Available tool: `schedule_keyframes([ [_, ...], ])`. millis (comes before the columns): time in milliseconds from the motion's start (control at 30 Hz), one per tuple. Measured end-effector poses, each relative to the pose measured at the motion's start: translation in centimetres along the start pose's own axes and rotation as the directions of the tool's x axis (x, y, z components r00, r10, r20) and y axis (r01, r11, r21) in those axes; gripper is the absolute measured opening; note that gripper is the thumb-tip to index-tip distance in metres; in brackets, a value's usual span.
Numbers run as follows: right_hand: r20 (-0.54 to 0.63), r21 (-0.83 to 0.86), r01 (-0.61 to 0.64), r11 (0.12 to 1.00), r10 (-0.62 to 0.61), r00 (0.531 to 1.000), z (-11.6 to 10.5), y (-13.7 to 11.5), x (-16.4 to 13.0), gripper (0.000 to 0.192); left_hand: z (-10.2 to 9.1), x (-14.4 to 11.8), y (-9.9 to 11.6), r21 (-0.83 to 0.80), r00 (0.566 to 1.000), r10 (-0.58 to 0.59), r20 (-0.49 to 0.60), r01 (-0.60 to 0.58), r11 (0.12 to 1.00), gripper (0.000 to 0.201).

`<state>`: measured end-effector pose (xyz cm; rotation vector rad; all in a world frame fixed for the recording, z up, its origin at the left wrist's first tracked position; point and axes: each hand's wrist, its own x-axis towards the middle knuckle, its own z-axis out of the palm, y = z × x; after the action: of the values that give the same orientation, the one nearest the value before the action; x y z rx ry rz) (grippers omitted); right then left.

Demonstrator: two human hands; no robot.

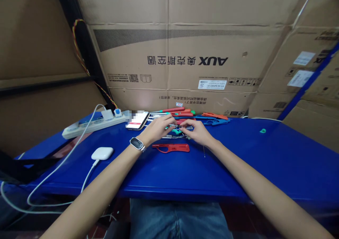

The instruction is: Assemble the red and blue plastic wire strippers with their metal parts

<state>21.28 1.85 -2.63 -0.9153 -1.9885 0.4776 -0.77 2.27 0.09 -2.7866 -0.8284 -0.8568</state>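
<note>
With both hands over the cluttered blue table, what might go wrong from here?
The left hand and right hand are close together above a jumbled pile of coloured plastic and metal pieces, so anything small might get lost there. The left forearm lies near the thin white cable and could snag it, tugging the rounded white plastic case.
</note>
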Motion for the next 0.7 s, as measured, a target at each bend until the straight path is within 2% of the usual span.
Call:
schedule_keyframes([
  [133,-0.020,0.051,-0.040,0.998,0.041,0.999,0.2,-0.1,0.0,0.018,0.1,0.0,0.0,0.024,0.999,-0.006,-0.038,0.007,1.000,0.011],
  [333,-0.123,0.044,-0.041,0.998,0.046,0.991,0.5,-0.5,-0.1,0.017,0.1,0.0,0.1,-0.008,0.998,-0.029,-0.056,0.029,1.000,0.014],
  [533,-0.084,0.061,-0.016,0.998,0.021,0.996,-0.1,-1.0,-0.3,0.018,-0.1,-0.3,0.1,-0.049,0.998,-0.017,-0.068,0.013,0.999,0.012],
  [700,-0.064,0.104,-0.043,0.994,0.049,0.997,-0.1,-1.1,-0.3,0.017,-0.1,-0.5,0.3,-0.089,0.998,-0.009,-0.069,0.003,0.996,0.010],
])
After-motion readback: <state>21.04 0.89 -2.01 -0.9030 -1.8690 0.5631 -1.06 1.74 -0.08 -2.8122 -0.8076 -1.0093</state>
